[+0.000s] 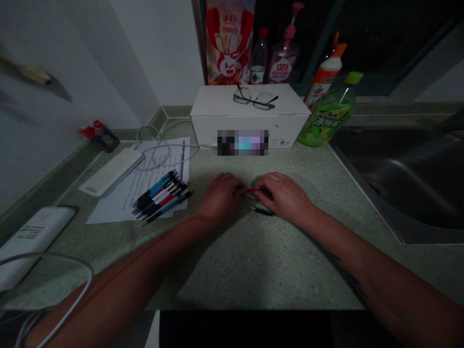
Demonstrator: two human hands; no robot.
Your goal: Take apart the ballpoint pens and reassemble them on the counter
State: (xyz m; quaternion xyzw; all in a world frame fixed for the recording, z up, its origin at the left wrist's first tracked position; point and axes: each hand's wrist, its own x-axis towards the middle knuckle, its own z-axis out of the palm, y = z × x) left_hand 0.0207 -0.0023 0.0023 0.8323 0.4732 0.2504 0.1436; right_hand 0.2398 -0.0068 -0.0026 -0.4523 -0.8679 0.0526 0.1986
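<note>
both forearms reach in from the bottom of the view, and the two hands meet over the middle of the speckled green counter. the left hand is closed, its fingers curled round one end of a slim pen with red trim. the right hand is closed too, bent over the other end, which disappears under it, so the pen lies level between the two hands. just below the right hand, a black and silver pen lies flat on the counter. to the left, a bundle of blue, red and black pens lies at an angle on a sheet of printed paper, just beside a white power bank, and a white cable loops over the top of the sheet. a second white power bank sits near the left forearm. ahead stands a white box with a pair of glasses lying on its lid. a green dish soap bottle stands tilted just beside the box, between it and a steel sink set into the right side of the counter.
</note>
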